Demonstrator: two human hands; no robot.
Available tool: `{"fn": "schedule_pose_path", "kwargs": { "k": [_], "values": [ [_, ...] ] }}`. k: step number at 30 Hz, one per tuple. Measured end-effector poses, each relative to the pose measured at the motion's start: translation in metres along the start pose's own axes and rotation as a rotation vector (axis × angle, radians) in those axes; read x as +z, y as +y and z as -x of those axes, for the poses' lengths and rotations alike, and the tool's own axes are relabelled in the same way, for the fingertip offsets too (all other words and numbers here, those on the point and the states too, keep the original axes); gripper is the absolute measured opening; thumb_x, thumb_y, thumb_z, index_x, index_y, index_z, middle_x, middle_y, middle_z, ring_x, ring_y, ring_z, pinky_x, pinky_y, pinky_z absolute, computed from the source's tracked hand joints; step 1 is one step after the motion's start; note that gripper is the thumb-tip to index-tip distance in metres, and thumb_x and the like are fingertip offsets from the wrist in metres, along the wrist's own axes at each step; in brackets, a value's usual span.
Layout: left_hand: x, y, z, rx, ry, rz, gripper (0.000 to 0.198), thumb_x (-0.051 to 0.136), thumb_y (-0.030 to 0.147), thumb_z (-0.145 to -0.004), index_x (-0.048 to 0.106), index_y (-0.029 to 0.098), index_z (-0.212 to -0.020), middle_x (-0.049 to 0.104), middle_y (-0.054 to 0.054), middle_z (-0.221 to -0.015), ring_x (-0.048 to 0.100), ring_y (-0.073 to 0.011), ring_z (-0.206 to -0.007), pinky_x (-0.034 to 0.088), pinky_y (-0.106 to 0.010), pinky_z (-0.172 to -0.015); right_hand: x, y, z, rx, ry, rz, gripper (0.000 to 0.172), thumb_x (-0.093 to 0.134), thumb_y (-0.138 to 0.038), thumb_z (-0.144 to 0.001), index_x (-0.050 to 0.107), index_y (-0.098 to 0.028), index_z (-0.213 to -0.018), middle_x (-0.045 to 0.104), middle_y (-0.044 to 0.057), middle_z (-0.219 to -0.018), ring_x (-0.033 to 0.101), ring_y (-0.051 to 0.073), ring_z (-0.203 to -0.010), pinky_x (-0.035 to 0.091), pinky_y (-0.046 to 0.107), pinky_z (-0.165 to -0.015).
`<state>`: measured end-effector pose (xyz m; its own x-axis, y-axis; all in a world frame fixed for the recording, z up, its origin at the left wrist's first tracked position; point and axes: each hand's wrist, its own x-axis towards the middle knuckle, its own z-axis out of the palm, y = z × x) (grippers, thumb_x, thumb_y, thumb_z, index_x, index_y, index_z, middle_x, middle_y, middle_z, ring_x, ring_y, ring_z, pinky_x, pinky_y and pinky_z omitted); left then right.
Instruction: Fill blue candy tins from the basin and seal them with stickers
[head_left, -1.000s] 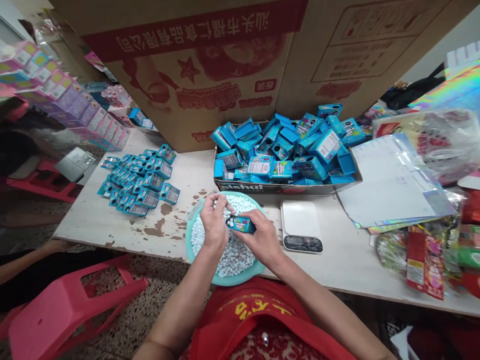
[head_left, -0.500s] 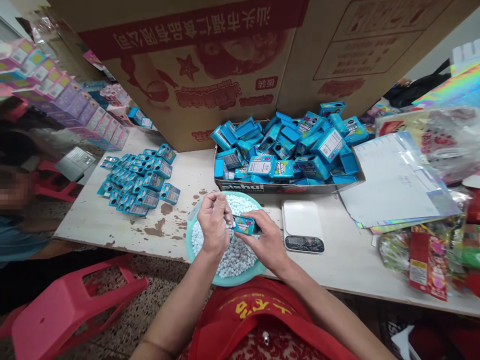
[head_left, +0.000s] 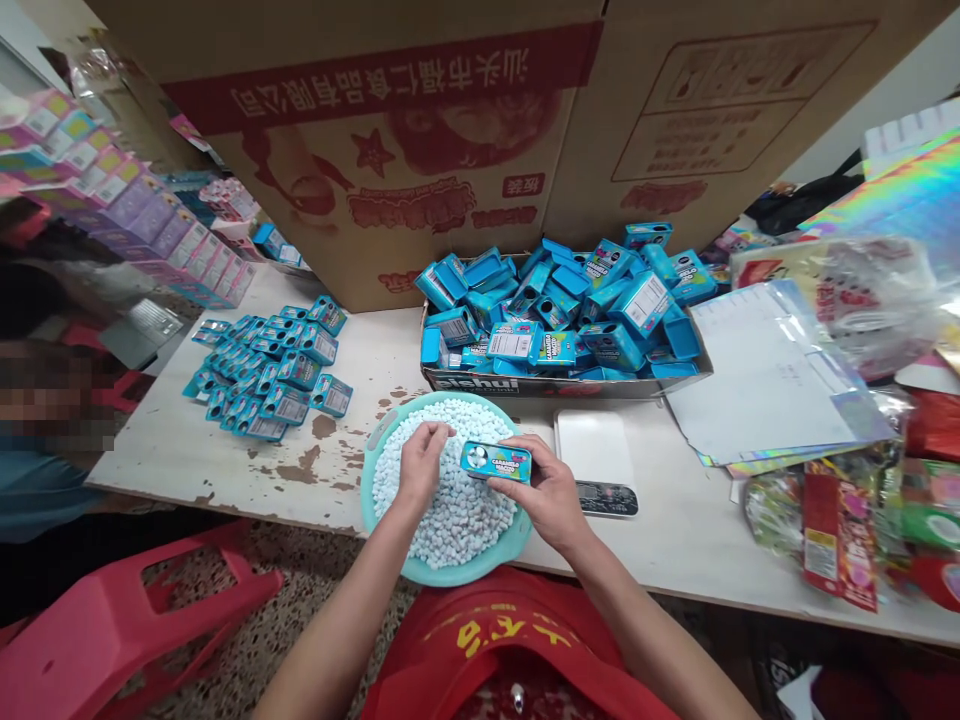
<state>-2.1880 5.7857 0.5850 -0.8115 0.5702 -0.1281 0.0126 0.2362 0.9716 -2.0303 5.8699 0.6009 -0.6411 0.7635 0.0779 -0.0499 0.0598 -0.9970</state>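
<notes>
My right hand (head_left: 546, 492) grips a small blue candy box (head_left: 496, 461) lying on its side above a teal bowl (head_left: 390, 530) filled with small white candies (head_left: 461, 505). My left hand (head_left: 421, 463) is down in the candies at the bowl's left side, its fingers curled and pinched among them. Behind the bowl an open cardboard tray (head_left: 562, 385) is heaped with many more blue boxes (head_left: 559, 305). To the left on the table a group of blue boxes (head_left: 270, 370) lies in rows.
A white digital scale (head_left: 596, 460) sits right of the bowl. A big brown carton (head_left: 465, 140) stands behind. Plastic bags and holographic sheets (head_left: 787, 380) cover the right side. A red stool (head_left: 127, 625) and another person (head_left: 37, 470) are at the left.
My left hand dropped from the box's open end into the candies. My right hand drew the box a little to the right and turned it level.
</notes>
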Motion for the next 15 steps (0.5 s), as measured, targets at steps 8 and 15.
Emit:
{"fn": "schedule_pose_path", "kwargs": {
  "k": [8, 15],
  "values": [
    [-0.024, 0.04, 0.017, 0.152, -0.372, -0.036, 0.039, 0.054, 0.022, -0.077, 0.056, 0.022, -0.116, 0.056, -0.008, -0.124, 0.05, -0.0222, -0.118, 0.04, -0.038, -0.098, 0.0, 0.009, -0.002, 0.041, 0.022, -0.098, 0.039, 0.079, -0.036, -0.063, 0.063, -0.023, -0.096, 0.06, 0.004, -0.1, 0.059, 0.021, -0.095, 0.049, 0.036, -0.084],
    [-0.034, 0.077, 0.028, 0.373, -0.599, -0.423, 0.059, 0.057, 0.018, -0.077, 0.044, 0.029, -0.133, 0.053, -0.006, -0.128, 0.046, -0.0223, -0.121, 0.033, -0.04, -0.106, 0.031, -0.013, -0.006, -0.062, -0.09, -0.154, 0.036, 0.077, -0.036, -0.066, 0.063, -0.024, -0.097, 0.061, 0.003, -0.097, 0.059, 0.02, -0.093, 0.047, 0.036, -0.085]
  ]
}}
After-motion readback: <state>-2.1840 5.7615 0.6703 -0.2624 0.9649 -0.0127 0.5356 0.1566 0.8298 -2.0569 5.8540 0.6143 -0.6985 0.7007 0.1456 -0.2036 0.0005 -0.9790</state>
